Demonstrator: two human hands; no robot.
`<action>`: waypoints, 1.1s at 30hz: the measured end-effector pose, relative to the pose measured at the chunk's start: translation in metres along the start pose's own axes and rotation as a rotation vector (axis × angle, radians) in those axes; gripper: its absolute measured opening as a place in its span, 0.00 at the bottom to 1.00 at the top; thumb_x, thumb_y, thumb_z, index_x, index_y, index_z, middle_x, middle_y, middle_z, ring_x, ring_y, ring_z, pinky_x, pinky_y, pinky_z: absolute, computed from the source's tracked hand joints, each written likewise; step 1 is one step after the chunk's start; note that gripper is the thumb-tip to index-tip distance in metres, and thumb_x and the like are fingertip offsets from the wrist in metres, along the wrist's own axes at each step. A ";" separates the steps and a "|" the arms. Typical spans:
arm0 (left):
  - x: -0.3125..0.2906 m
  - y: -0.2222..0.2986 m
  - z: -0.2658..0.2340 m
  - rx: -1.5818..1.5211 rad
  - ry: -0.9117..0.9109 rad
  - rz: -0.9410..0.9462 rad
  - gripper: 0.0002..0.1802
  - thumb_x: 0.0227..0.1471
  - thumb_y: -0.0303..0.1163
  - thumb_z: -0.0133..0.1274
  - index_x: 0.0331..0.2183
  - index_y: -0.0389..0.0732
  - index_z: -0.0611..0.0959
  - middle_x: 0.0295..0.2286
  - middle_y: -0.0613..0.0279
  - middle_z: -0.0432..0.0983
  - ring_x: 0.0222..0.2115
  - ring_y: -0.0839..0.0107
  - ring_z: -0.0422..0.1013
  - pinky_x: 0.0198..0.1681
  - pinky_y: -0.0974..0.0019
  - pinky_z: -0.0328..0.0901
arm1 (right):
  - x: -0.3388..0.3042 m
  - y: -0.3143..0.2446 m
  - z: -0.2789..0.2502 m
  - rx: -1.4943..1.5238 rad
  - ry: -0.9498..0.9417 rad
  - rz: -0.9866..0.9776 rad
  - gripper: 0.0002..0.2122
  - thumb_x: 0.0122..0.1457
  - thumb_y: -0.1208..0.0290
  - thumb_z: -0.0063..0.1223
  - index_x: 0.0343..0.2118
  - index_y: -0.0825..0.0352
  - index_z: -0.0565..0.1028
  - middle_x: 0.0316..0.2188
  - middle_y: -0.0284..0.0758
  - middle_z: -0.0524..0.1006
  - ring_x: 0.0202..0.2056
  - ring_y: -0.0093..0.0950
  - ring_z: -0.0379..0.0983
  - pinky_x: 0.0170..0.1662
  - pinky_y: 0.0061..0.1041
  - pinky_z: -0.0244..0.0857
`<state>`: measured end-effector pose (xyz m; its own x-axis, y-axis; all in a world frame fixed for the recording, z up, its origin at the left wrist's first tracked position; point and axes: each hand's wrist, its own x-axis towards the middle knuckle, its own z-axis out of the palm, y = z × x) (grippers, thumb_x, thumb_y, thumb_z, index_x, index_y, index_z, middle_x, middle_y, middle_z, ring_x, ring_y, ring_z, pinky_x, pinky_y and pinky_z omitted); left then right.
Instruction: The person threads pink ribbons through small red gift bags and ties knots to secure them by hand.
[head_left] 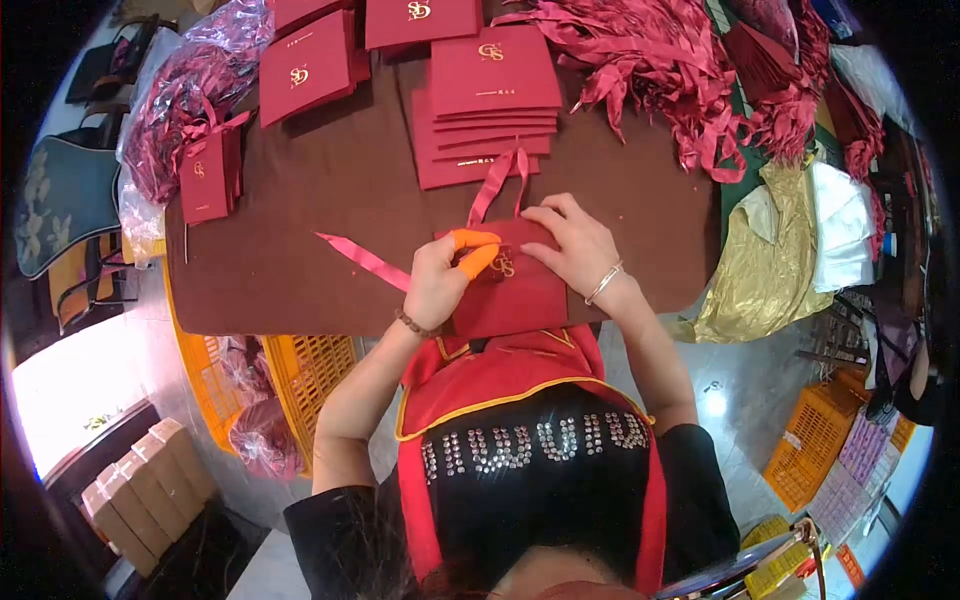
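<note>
A dark red paper gift bag (520, 295) with a gold emblem lies at the table's near edge in front of me. From its top a pink-red ribbon handle (500, 182) loops away. My left hand (445, 272), with orange covers on thumb and index finger, is closed at the bag's upper left part. Its fingertips hide what lies between them. My right hand (580, 248) grips the upper right edge, thumb on the front face. A loose ribbon (365, 260) trails to the left from beneath my left hand.
Beyond the bag are stacked red bags (495, 85), more stacks (305, 75) and a ribbon pile (640, 60). At left stands a small bag (210, 180). Gold cloth (755, 270) and white plastic bags (842, 225) hang at right; orange crates (310, 375) stand below.
</note>
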<state>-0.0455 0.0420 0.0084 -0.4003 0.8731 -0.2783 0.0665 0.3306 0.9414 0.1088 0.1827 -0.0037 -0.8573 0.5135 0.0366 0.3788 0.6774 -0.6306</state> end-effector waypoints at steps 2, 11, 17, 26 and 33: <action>0.000 0.001 0.002 0.007 0.003 0.009 0.08 0.50 0.25 0.51 0.35 0.34 0.79 0.30 0.65 0.76 0.31 0.81 0.68 0.35 0.77 0.63 | -0.005 -0.002 0.005 0.021 -0.006 0.016 0.16 0.47 0.65 0.57 0.40 0.59 0.71 0.40 0.34 0.67 0.34 0.37 0.70 0.36 0.33 0.66; -0.009 -0.006 0.008 0.210 0.049 -0.043 0.09 0.48 0.25 0.53 0.34 0.34 0.79 0.27 0.63 0.77 0.27 0.81 0.70 0.31 0.76 0.64 | -0.028 -0.020 0.011 0.165 -0.041 0.121 0.14 0.46 0.69 0.58 0.37 0.62 0.70 0.37 0.34 0.66 0.26 0.30 0.70 0.31 0.28 0.66; -0.011 -0.007 0.009 0.245 0.066 -0.011 0.09 0.49 0.25 0.53 0.35 0.34 0.79 0.27 0.61 0.78 0.28 0.79 0.71 0.32 0.75 0.65 | -0.028 -0.016 0.008 0.343 -0.106 0.182 0.13 0.45 0.74 0.58 0.36 0.64 0.71 0.35 0.34 0.65 0.22 0.26 0.68 0.28 0.25 0.65; -0.015 -0.013 0.011 0.187 0.123 0.060 0.07 0.48 0.28 0.52 0.32 0.36 0.78 0.23 0.53 0.76 0.22 0.66 0.74 0.25 0.69 0.65 | -0.037 -0.028 0.013 0.251 0.001 0.112 0.12 0.45 0.77 0.57 0.35 0.65 0.70 0.35 0.36 0.66 0.31 0.32 0.68 0.34 0.28 0.64; -0.015 -0.019 0.009 0.080 0.117 0.123 0.08 0.48 0.28 0.52 0.32 0.35 0.79 0.25 0.55 0.76 0.24 0.71 0.72 0.26 0.71 0.64 | -0.040 -0.025 0.009 0.137 -0.022 0.003 0.07 0.49 0.73 0.53 0.30 0.69 0.72 0.39 0.40 0.66 0.44 0.37 0.62 0.46 0.29 0.58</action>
<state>-0.0326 0.0258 -0.0070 -0.4879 0.8627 -0.1331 0.1921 0.2549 0.9477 0.1299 0.1404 0.0035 -0.8641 0.5030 0.0184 0.3318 0.5968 -0.7305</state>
